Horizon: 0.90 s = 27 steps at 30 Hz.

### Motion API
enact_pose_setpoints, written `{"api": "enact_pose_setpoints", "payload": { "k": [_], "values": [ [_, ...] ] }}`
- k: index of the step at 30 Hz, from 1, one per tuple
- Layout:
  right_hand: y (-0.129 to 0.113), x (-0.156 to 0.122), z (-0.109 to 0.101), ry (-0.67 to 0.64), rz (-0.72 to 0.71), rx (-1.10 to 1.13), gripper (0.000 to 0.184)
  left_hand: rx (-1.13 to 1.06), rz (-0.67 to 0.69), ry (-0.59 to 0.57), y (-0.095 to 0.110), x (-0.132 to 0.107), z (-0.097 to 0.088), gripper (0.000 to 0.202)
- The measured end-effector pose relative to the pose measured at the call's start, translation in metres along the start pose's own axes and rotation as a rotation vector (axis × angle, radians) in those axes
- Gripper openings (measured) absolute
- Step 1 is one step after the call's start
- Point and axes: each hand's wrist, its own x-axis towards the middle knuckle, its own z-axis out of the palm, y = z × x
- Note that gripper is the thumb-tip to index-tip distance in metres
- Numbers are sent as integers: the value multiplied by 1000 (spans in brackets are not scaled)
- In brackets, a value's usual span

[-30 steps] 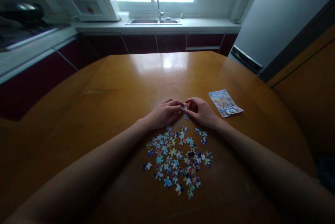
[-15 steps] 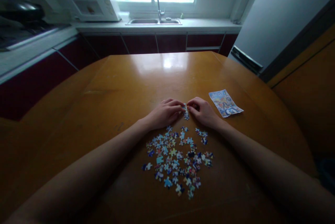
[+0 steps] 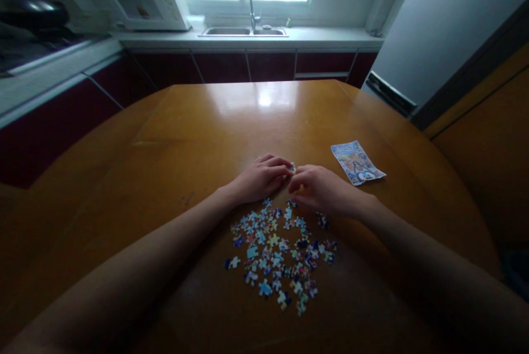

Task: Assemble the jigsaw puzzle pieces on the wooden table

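Moved: right hand (image 3: 324, 191) has drawn back from the piece (image 3: 292, 167) toward the person and now lies over the far edge of the pile (image 3: 281, 252); left hand (image 3: 260, 180) has stayed where it was.
Head view, left hand: fingertips pinched together on the piece, palm down over the table (image 3: 198, 139).
Head view, right hand: just right of the grip, fingers curled under; whether they hold anything cannot be told.
Piece: small, at the left fingertips, low over the wood; whether it touches the table cannot be told.
Pile: loose puzzle pieces lying flat, on the person's side of the grip, between the two forearms.
Leaflet (image 3: 357, 162): flat, right of the grip, apart from the right hand.
Sink (image 3: 243, 31): far beyond the grip, below the window.
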Motion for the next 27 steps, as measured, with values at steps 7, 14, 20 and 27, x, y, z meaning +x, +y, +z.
{"api": "enact_pose_setpoints", "payload": {
  "k": [7, 14, 20, 27],
  "values": [
    [-36, -14, 5, -253, -4, -187, 9, 15, -7, -1, 1, 0, 0, 23],
    [-36, -12, 19, -245, -1, -292, 10, 4, -12, 4, 1, 0, 0, 23],
    [-33, -14, 21, -275, -27, -265, 9, 10, -16, 1, 1, 1, 0, 24],
    [-37, -12, 6, -333, 4, -72, 10, -2, -14, 2, 1, 1, 0, 24]
  ]
}}
